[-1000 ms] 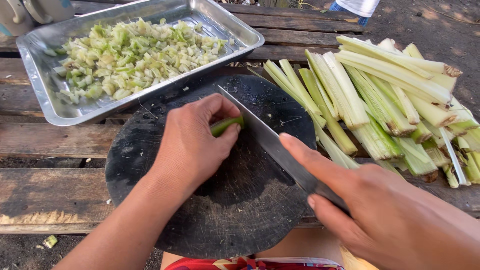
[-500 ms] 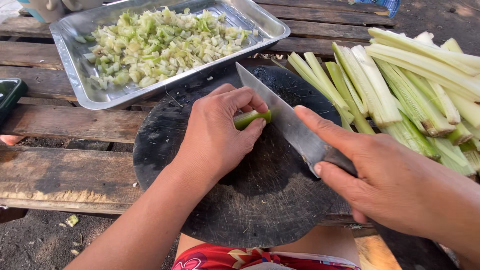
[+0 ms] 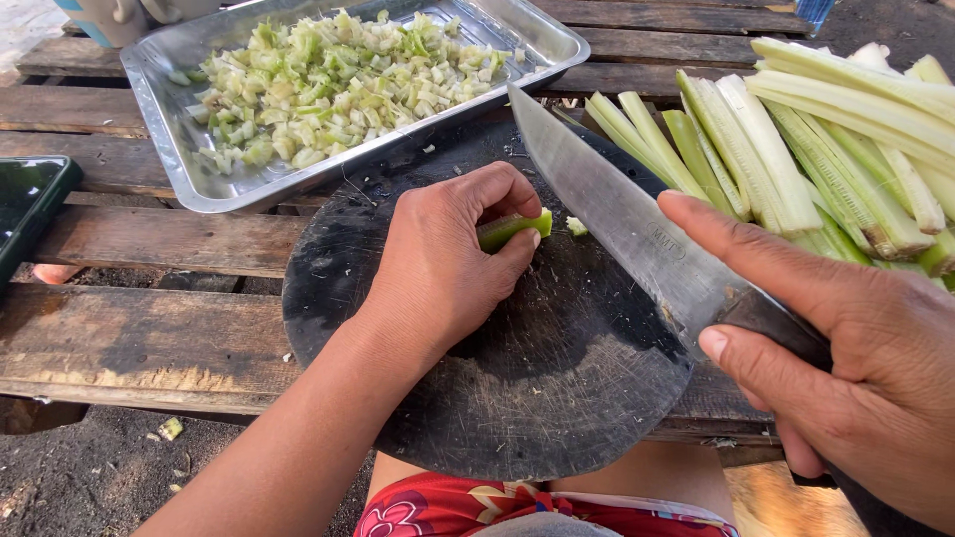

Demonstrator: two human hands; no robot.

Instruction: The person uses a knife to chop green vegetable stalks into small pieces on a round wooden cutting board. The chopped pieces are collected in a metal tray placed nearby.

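Wooden slat table (image 3: 149, 338) is carrying a round black chopping board (image 3: 557, 398); left hand (image 3: 448, 264) is pinching a green stalk stub (image 3: 512, 228) at centre, right hand (image 3: 856, 358) is gripping a knife (image 3: 617, 214) at three o'clock; chopped-stalk tray (image 3: 179, 149) at eleven, stalk pile (image 3: 836, 159) at two.

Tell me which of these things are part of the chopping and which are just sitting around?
In use: left hand holding a green stalk piece; right hand gripping the knife; round black board; pile of stalks; metal tray of chopped bits.

Lying about: dark green tray at the left edge; grey container behind the metal tray.
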